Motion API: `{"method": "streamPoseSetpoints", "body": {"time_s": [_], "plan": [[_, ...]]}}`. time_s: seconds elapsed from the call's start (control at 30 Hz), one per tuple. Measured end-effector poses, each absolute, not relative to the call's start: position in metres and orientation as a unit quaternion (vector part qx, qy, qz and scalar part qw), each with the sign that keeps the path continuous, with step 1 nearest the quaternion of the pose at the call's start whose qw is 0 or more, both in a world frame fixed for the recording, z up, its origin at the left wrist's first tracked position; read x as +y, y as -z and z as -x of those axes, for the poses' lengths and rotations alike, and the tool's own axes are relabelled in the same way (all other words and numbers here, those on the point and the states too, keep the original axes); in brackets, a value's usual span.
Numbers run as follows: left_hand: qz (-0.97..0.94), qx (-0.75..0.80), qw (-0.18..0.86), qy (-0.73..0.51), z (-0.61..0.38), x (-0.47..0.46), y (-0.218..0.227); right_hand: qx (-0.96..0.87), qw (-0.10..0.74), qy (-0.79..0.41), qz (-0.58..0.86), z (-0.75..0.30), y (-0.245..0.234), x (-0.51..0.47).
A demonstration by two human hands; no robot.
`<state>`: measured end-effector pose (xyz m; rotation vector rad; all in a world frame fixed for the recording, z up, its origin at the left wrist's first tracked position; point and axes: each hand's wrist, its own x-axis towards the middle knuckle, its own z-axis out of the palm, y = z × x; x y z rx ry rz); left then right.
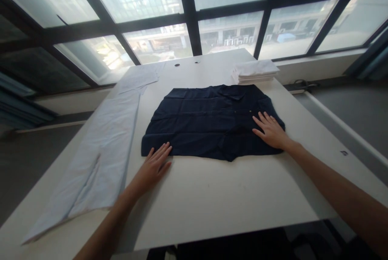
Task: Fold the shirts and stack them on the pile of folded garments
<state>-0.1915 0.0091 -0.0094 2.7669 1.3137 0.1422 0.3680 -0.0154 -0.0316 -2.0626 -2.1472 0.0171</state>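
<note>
A dark navy shirt (206, 120) lies spread flat on the white table (230, 195), partly folded into a rough rectangle. My left hand (154, 167) rests flat at the shirt's near left corner, fingers stretched out and fingertips touching the hem. My right hand (269, 130) lies flat on the right part of the shirt, fingers spread. Neither hand holds anything.
A long pale blue garment (103, 146) stretches along the table's left side. A stack of folded white cloth (254, 72) sits at the far right corner. Large windows (212, 5) rise behind the table. Two small holes (177, 65) mark the far tabletop.
</note>
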Motion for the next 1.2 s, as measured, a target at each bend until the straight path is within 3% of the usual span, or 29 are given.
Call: {"method": "streamPoseSetpoints", "body": {"time_s": [0.17, 0.47, 0.63, 0.87, 1.2], "plan": [[-0.917, 0.386, 0.078, -0.066, 0.208, -0.001, 0.002, -0.738, 0.093, -0.027, 0.668, -0.383, 0.028, -0.009], [-0.909, 0.397, 0.090, -0.091, 0.229, 0.008, -0.014, -0.796, 0.194, -0.035, 0.572, -0.370, 0.000, -0.052], [-0.898, 0.423, 0.053, -0.109, 0.259, 0.016, -0.016, -0.837, 0.183, -0.059, 0.513, -0.367, -0.001, -0.087], [-0.891, 0.439, 0.031, -0.112, 0.262, 0.034, -0.012, -0.855, 0.173, -0.003, 0.490, -0.381, 0.004, -0.107], [-0.890, 0.424, 0.078, -0.147, 0.262, 0.033, -0.013, -0.876, 0.139, 0.077, 0.456, -0.363, -0.008, -0.110]]}}
